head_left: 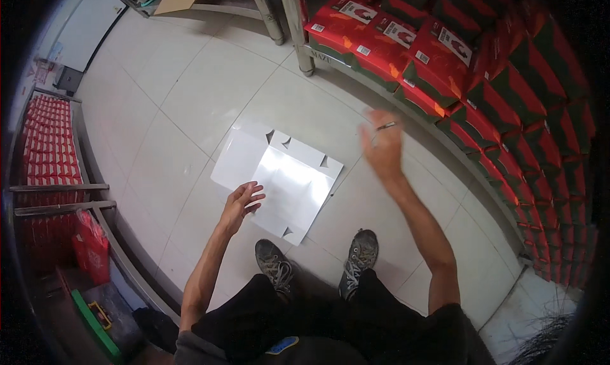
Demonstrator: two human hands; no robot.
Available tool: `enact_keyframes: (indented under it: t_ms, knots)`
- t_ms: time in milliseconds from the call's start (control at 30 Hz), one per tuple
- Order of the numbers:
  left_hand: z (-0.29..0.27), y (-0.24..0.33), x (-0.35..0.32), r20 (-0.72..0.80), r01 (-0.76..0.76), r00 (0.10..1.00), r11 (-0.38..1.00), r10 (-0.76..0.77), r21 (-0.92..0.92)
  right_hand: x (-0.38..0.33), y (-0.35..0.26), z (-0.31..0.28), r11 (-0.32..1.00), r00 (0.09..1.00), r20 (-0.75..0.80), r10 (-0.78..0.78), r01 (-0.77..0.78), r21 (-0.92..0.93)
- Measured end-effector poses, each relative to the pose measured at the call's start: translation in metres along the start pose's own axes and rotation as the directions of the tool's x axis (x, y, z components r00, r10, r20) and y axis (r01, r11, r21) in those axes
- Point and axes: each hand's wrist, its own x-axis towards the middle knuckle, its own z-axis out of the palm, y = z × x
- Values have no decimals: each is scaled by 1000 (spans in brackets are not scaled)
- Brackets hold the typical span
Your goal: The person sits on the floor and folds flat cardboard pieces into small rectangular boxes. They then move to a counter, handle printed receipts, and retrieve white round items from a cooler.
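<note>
A flat white cardboard box blank [298, 184] with cut notches along its edges is in front of my shoes, its glossy middle catching the light. A flap reaches toward the far left. My left hand [241, 204] is over the blank's near-left edge, fingers apart and slightly bent; nothing shows in its grasp. To the right of the blank, my right hand [384, 142] is raised and smeared by motion. A thin ring-like band crosses its fingers, and whether they hold anything is not clear.
Red and dark-green boxes [438, 66] are stacked on a low metal-framed rack along the right. At the left, another rack [95, 206] holds rows of red-and-white packs [51, 142]. A metal table leg [267, 15] stands at the back. My shoes [360, 257] are on the pale tiled floor [127, 168].
</note>
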Motion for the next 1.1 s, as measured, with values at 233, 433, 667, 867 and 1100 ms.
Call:
enact_keyframes:
  t_ms: [233,433,667,867,1100]
  knots:
    - [8,-2,-2,31,32,999,999,-31,-20,-119,21,101,943,840,474,264,-327,55]
    - [5,-3,-7,27,46,999,998,-44,-49,-98,2,99,775,706,546,452,-614,153]
    - [16,7,-7,67,33,997,997,-28,-71,-81,-6,88,985,983,157,96,-116,127]
    - [24,16,-11,69,-28,997,989,38,-143,-69,-36,81,517,846,320,426,-518,681]
    - [34,38,-23,106,-65,987,911,117,-407,-27,-88,17,287,911,410,37,-403,869]
